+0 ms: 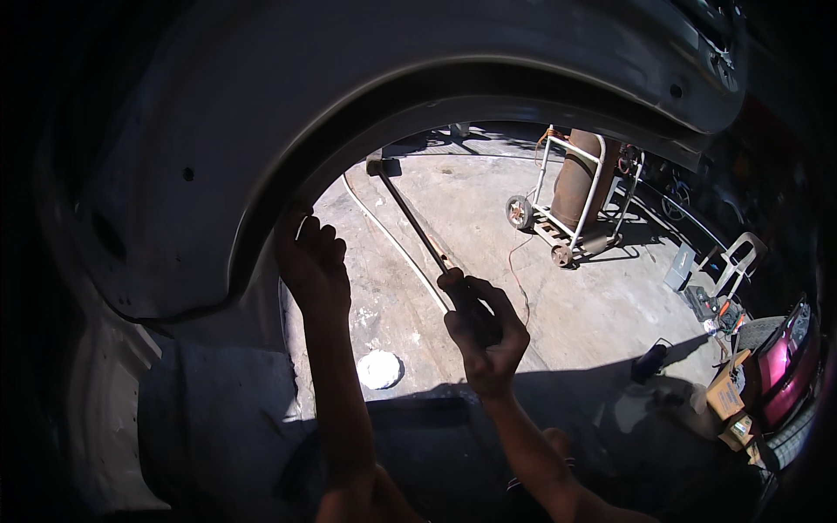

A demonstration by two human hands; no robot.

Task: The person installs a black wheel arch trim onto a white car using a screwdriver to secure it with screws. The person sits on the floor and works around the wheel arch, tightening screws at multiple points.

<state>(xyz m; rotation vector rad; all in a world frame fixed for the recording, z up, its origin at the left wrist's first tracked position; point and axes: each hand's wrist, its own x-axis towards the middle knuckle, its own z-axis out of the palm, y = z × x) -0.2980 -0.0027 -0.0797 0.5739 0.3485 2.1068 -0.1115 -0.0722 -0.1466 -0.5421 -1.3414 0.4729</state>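
My right hand [488, 336] is wrapped round the grip of a long, thin-shafted hammer [411, 214]. The tool slants up and to the left, and its small head sits near the wheel arch edge in this view. At the left, my raised left hand [314, 261] is by the inner lip of the wheel arch [261, 205] of a grey car body panel [187, 235]. Its fingers are curled in shadow; whether they pinch the lip or a small piece cannot be made out.
Beyond the arch, a rusty gas cylinder [577, 179] stands on a white wheeled cart [545, 218]. A pale hose [392, 240] runs across the sunlit concrete. A round white object [379, 370] lies below. Cardboard boxes [726, 392] and a magenta panel [780, 357] are at the right.
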